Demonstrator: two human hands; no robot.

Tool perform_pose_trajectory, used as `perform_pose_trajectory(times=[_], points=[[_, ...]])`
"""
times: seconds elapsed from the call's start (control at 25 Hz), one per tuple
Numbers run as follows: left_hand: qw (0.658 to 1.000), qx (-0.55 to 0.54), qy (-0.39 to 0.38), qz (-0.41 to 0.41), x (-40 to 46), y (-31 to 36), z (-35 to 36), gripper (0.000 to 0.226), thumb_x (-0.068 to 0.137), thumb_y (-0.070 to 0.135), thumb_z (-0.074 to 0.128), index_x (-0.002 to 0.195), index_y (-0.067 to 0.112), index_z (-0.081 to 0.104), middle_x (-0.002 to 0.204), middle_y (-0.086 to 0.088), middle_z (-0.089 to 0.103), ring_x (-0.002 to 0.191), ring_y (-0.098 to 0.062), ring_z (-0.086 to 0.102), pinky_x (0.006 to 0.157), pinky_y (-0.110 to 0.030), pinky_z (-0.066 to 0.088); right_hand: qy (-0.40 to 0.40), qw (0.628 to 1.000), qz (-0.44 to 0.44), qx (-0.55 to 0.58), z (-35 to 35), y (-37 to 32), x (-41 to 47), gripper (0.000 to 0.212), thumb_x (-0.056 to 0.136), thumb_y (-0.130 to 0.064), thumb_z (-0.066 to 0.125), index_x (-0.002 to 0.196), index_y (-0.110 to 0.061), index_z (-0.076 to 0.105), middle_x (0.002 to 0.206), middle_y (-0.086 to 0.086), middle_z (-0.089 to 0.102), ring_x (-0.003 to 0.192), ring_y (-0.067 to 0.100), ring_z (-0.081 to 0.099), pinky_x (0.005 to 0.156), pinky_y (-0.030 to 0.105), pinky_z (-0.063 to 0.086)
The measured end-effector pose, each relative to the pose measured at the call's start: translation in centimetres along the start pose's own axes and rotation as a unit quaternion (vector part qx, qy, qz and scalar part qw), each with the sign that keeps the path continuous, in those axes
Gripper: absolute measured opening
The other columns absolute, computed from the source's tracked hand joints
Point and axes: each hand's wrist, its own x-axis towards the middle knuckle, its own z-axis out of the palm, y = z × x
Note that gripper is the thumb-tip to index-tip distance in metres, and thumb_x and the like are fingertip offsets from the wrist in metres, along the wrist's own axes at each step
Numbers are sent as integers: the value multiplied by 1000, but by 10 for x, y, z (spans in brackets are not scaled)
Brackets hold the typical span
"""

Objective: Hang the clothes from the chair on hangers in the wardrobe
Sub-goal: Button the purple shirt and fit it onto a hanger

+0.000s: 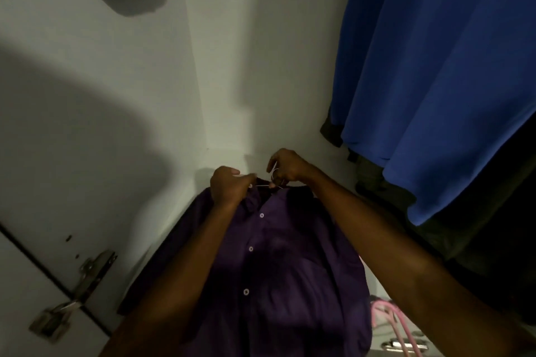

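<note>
Head view: we are pinching the purple shirt point(261, 255) collar with our left hand point(227, 187), our right hand point(287, 166) gripping the wire hanger point(275, 180) hook just above it.

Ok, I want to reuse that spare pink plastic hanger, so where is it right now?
In the head view the pink plastic hanger lies at the bottom right, beside the buttoned purple shirt and under the right forearm.
</note>
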Motion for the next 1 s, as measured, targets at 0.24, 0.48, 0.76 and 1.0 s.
perform_pose_trajectory(times=[0.24,0.48,0.76,1.0], points=[[997,-5,-13,73,-36,-27,-15,52,71,29,91,114,15,64,109,-1,70,100,-16,68,88,-30,56,312,938,39,146,17,29,-60,13,81,0,78,84,-11,71,86,1,73,79,17,70,71,33,62],[979,112,41,168,-66,-48,-25,23,74,28,86,89,23,69,88,6,71,80,-15,69,71,-37,58,333,917,123,182,65,59,-175,22,72,-33,89,77,-20,72,75,-3,73,70,17,69,67,32,57],[953,234,-66,179,-88,-59,-18,24,88,37,76,109,25,77,99,6,77,92,-17,72,72,-27,49,314,945,85,-12,132,78,-173,53,72,-64,64,108,-28,77,107,1,75,100,28,66,94,44,51],[953,133,-193,192,-99,-80,-38,22,75,33,90,92,22,83,82,8,77,75,-7,71,74,-36,62,284,956,28,70,111,86,-167,54,65,-49,81,111,-20,79,113,-4,74,106,17,66,101,36,50]])
